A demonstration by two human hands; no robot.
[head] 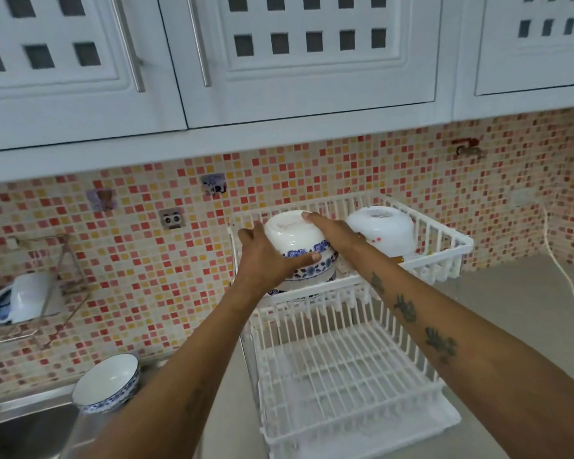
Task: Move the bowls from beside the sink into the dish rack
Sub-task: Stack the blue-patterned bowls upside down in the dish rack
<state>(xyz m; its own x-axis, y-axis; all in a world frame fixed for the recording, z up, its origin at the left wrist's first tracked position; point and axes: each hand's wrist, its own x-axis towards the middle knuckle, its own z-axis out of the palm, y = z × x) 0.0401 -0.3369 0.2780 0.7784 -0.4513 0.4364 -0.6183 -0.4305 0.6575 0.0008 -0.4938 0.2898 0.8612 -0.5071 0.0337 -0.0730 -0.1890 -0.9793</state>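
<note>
Both hands grip one upturned white bowl with a blue flower band (294, 238) over the top tier of the white wire dish rack (444, 240). My left hand (267, 260) clasps its left side and my right hand (335, 231) its right side. The bowl rests on or just above other blue-patterned bowls stacked upside down under it. A plain white bowl (383, 230) lies upturned to the right in the same tier. Another blue-patterned bowl (108, 382) stands upright beside the steel sink (24, 422) at lower left.
The rack's lower tier (342, 385) holds nothing. A white mug (25, 298) sits on a wire wall shelf at left. White cabinets hang low overhead. A white cable (564, 276) runs down the right corner onto the grey counter. A clear glass rim shows near the bottom left.
</note>
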